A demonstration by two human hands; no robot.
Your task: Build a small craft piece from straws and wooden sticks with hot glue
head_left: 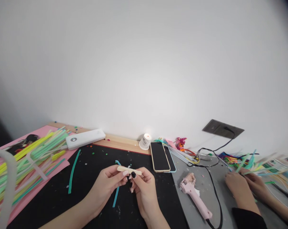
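My left hand (108,183) and my right hand (142,187) meet over the black mat (93,165), both pinched on a short cream straw piece (129,170) held level between them. The right hand's nails are dark. A blue straw (115,197) lies on the mat under my hands, and a green straw (73,171) lies to the left.
A heap of coloured straws (27,162) lies on pink paper at left, beside a white power bank (84,138). A lit candle (145,141), two phones (160,156) and a pink glue gun (193,194) with its black cable sit to the right. Another person's hands (244,187) handle straws at far right.
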